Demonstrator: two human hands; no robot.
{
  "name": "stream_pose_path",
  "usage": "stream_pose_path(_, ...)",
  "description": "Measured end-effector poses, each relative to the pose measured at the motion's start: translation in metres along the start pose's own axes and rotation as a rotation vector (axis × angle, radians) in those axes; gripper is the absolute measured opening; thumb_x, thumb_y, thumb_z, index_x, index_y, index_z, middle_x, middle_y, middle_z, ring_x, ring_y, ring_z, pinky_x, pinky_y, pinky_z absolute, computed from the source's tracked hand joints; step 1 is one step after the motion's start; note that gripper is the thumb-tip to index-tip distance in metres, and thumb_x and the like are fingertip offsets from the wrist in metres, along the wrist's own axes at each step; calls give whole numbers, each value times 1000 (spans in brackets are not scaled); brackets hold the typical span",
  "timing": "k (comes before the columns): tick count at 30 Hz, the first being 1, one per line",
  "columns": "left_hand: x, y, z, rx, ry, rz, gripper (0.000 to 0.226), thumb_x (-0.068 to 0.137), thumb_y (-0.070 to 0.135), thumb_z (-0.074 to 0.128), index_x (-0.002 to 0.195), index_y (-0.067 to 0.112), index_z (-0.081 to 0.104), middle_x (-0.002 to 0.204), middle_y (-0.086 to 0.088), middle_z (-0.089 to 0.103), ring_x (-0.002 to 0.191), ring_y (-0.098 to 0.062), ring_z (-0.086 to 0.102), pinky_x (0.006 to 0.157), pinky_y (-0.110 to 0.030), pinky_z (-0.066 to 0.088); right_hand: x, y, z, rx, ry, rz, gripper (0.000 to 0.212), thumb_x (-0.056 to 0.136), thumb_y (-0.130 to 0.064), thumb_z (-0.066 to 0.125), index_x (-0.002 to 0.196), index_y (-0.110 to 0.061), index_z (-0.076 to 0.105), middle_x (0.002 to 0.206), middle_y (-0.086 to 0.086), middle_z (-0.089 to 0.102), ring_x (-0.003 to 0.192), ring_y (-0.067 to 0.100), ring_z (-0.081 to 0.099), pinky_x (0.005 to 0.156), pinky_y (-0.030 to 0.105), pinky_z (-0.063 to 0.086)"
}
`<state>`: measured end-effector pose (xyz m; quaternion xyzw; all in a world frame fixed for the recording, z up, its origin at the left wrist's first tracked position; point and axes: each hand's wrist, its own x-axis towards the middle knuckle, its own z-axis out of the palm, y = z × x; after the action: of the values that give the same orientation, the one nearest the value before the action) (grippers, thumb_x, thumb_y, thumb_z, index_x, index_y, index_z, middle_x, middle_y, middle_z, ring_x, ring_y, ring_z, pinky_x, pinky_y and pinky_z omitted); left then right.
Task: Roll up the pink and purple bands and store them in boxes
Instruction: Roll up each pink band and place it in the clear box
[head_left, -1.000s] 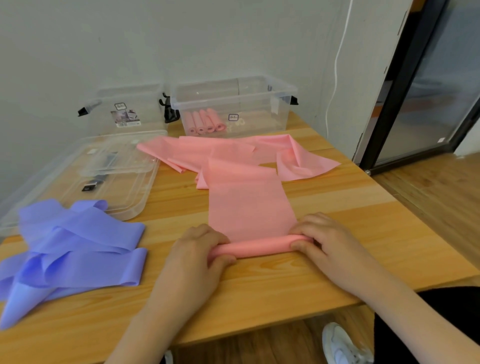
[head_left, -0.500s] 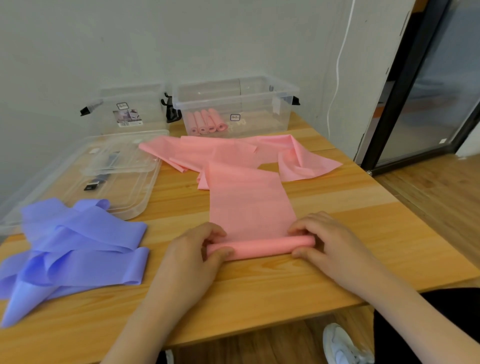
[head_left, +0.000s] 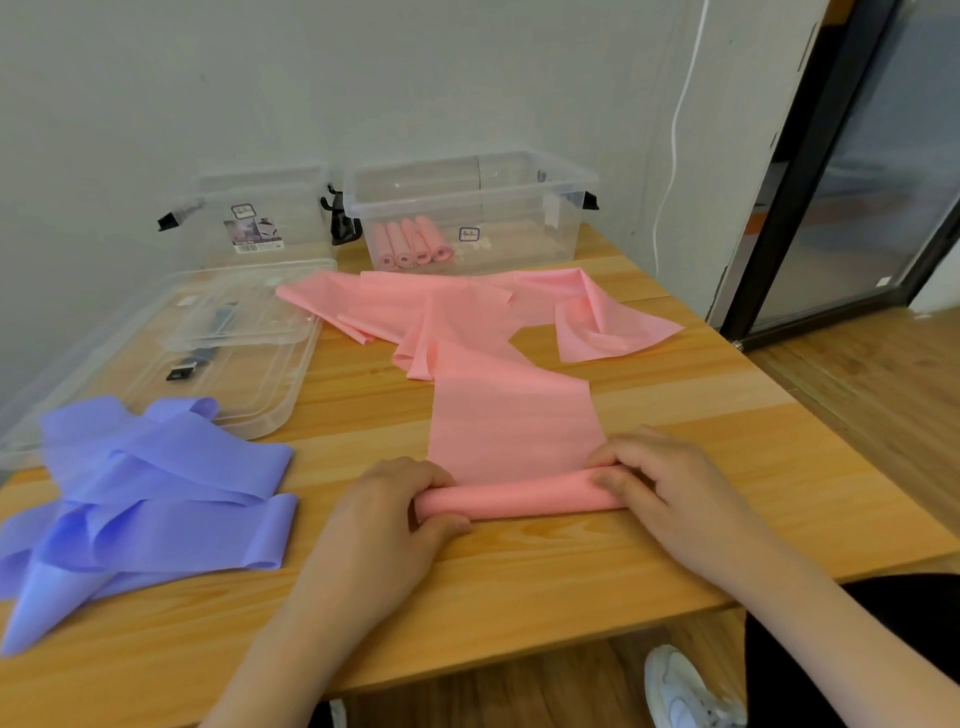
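Observation:
A long pink band (head_left: 511, 415) lies on the wooden table (head_left: 519, 587), its near end wound into a roll (head_left: 519, 498). My left hand (head_left: 387, 525) grips the roll's left end, thumb below and fingers curled over it. My right hand (head_left: 670, 493) pinches the right end the same way. The loose tail of the pink band is bunched further back (head_left: 467, 312). Purple bands (head_left: 140, 499) lie unrolled in a heap at the left. A clear box (head_left: 519, 192) at the back holds several finished pink rolls (head_left: 413, 241).
A second clear box (head_left: 291, 208) stands at the back left against the wall. Two clear lids (head_left: 249, 384) lie stacked in front of it. The table's right edge drops to a wooden floor. My shoe (head_left: 685, 686) shows below the near edge.
The roll has moved a little away from me and grown thicker as both hands turned it. The flat stretch of pink band behind it is shorter.

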<state>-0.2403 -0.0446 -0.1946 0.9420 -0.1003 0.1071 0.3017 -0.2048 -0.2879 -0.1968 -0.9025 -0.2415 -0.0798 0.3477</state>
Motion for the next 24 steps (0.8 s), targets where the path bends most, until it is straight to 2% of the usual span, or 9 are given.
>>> stream_pose_path(2, 0, -1, 0, -1, 24, 12, 11, 80, 27, 70, 89, 22, 67, 78, 23, 53, 74, 2, 48, 72, -7, 35, 0, 1, 0, -23, -73, -27, 22, 76, -44, 66, 95, -35, 59, 94, -27, 53, 99, -8, 45, 87, 17, 32)
stream_pose_path(4, 0, -3, 1, 6, 13, 33, 19, 79, 36, 59, 84, 21, 68, 79, 20, 52, 78, 0, 48, 71, -8, 35, 0, 0, 0, -55, -114, -30, 31, 70, -39, 74, 95, -38, 56, 95, -28, 51, 100, -8, 43, 87, 18, 32)
stream_pose_path(7, -1, -3, 2, 2, -5, 50, 30, 75, 40, 49, 91, 24, 69, 86, 21, 46, 85, 2, 46, 72, -9, 33, -1, -2, 0, -17, -46, -3, 19, 76, -26, 71, 85, -36, 58, 85, -23, 55, 90, -3, 48, 77, 13, 31)
stream_pose_path(10, -1, 0, -1, -4, -28, 71, 33, 75, 43, 63, 106, 38, 53, 89, 24, 44, 83, 8, 44, 75, -7, 33, -2, 0, 1, 24, -23, 35, 15, 80, -26, 66, 84, -35, 56, 85, -20, 57, 85, -1, 51, 72, 15, 33)
stream_pose_path(12, 0, 1, -2, -10, -26, 60, 35, 71, 35, 75, 95, 38, 50, 86, 22, 49, 82, 6, 48, 73, -5, 34, -2, 2, 0, 33, -38, 33, 18, 76, -28, 70, 84, -35, 56, 87, -20, 57, 88, -1, 51, 75, 18, 35)
stream_pose_path(15, 1, 0, -2, -10, 12, 67, 14, 70, 39, 61, 81, 31, 58, 77, 21, 55, 91, 4, 49, 71, -3, 35, 0, 0, -1, -12, -105, -21, 32, 64, -32, 79, 83, -40, 55, 91, -24, 55, 95, -3, 48, 84, 17, 34)
stream_pose_path(18, 0, -1, -1, -25, 24, 88, 29, 76, 43, 51, 79, 20, 68, 73, 21, 57, 81, 2, 52, 70, -2, 34, 0, 1, 0, 8, -66, -21, 21, 74, -31, 73, 80, -42, 57, 81, -24, 58, 88, -3, 51, 77, 14, 32)
stream_pose_path(20, 0, 1, -2, -46, -13, 108, 35, 73, 53, 47, 86, 27, 66, 82, 22, 58, 86, 4, 51, 73, -1, 33, 0, 2, 1, 8, -56, -25, 3, 80, -37, 62, 82, -39, 62, 78, -25, 57, 86, -4, 51, 75, 11, 30)
stream_pose_path(24, -1, -1, -2, -15, -52, 96, 33, 69, 32, 77, 89, 36, 51, 87, 23, 54, 92, 13, 45, 71, -2, 33, 0, 2, 0, -12, -126, -34, 24, 75, -39, 70, 98, -37, 63, 98, -26, 52, 101, -7, 44, 90, 13, 30)
